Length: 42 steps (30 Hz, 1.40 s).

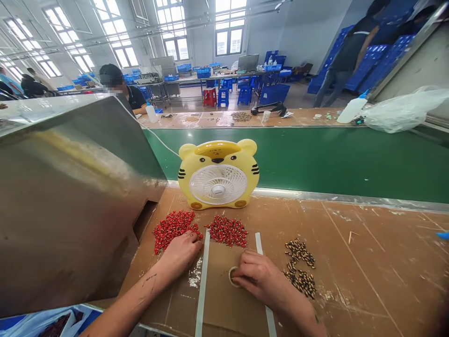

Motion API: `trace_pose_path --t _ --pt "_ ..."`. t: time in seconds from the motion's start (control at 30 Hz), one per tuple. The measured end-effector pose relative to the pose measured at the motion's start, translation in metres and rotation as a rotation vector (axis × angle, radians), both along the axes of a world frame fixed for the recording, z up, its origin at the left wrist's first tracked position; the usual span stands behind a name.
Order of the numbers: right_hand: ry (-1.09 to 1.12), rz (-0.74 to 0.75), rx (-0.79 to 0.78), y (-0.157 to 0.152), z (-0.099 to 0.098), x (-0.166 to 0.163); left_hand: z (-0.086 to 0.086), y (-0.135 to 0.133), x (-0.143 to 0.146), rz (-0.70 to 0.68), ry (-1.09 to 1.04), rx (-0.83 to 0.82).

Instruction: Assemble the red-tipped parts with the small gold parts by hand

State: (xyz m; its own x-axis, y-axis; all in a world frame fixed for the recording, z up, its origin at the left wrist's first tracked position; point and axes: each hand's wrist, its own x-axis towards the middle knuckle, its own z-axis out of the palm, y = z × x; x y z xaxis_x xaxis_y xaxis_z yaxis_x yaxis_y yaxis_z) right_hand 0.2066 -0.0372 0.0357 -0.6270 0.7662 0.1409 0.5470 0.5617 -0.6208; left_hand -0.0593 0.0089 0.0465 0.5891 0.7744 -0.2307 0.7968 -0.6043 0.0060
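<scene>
My left hand [180, 252] rests on the cardboard-covered bench, fingers curled into the edge of a pile of small red parts [173, 227]. A second red pile [228, 230] lies just to its right. My right hand [257, 276] is closed on a small roll of tape [232, 276] near the bench middle. Two white strips lie lengthwise on the bench, the left strip [202, 285] between my hands and the right strip [260, 245] under my right hand. A heap of dark, speckled small parts [300, 269] sits right of my right hand.
A yellow tiger-shaped desk fan [218, 174] stands behind the piles. A large metal housing [70, 187] fills the left. A green conveyor belt [333, 159] runs behind the bench. Another person sits at the far bench; someone stands at blue crates at the back right.
</scene>
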Motion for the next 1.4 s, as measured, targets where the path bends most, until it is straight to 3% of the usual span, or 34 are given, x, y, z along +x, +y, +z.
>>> trace_pose_path --t 0.17,0.4,0.47,0.57,0.67,0.83,1.0,1.17,1.27,1.4 --pt "-0.014 0.023 0.082 0.006 -0.005 -0.001 0.001 0.004 0.005 -0.125 -0.016 -0.038" --pt "0.025 0.141 0.165 0.011 -0.012 0.009 -0.003 0.006 0.002 -0.034 -0.205 -0.086" --pt "0.062 0.117 0.197 0.010 -0.015 0.010 -0.006 0.002 0.003 -0.030 -0.321 -0.088" --pt "0.086 0.085 0.217 0.009 -0.019 0.013 -0.005 -0.004 0.014 -0.023 -0.657 -0.155" --pt "0.048 0.129 0.168 0.011 -0.020 0.016 -0.001 -0.004 0.036 0.062 -0.998 -0.295" --pt "0.026 0.117 0.170 0.012 -0.017 0.020 -0.010 0.003 0.060 0.323 -1.325 -0.645" --pt "0.016 0.114 0.230 0.011 -0.012 0.018 -0.028 -0.003 0.057 0.457 -1.392 -0.858" --pt "0.012 0.137 0.249 0.012 -0.011 0.015 -0.032 -0.007 0.060 0.579 -1.472 -0.980" --pt "0.001 0.110 0.231 0.011 -0.011 0.017 -0.032 -0.008 0.062 0.648 -1.468 -0.974" --pt "0.088 0.098 0.096 0.010 -0.008 0.027 -0.033 -0.007 0.063 0.715 -1.428 -0.900"
